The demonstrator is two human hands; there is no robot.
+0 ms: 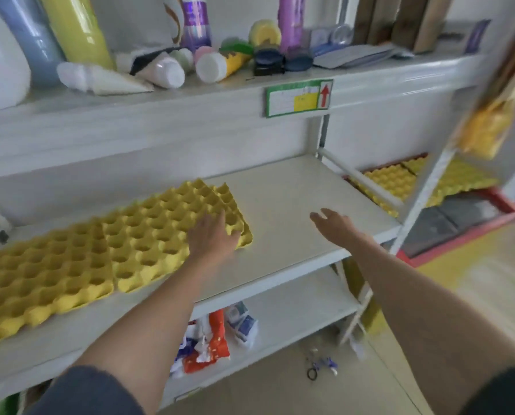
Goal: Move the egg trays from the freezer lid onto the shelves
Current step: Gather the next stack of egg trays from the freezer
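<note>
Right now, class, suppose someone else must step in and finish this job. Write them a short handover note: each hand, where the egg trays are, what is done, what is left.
Left hand: lying flat on the right end of the egg trays on the middle shelf, fingers over the edge of the right tray.
Right hand: open and empty, hovering above the bare part of that shelf.
Done: two spots of yellow trays sit side by side on the shelf, the left tray nearer the edge.
Left: more yellow trays lie on the red-framed surface beyond the shelf's right end; they still need moving. The free shelf space is to the right.
</note>
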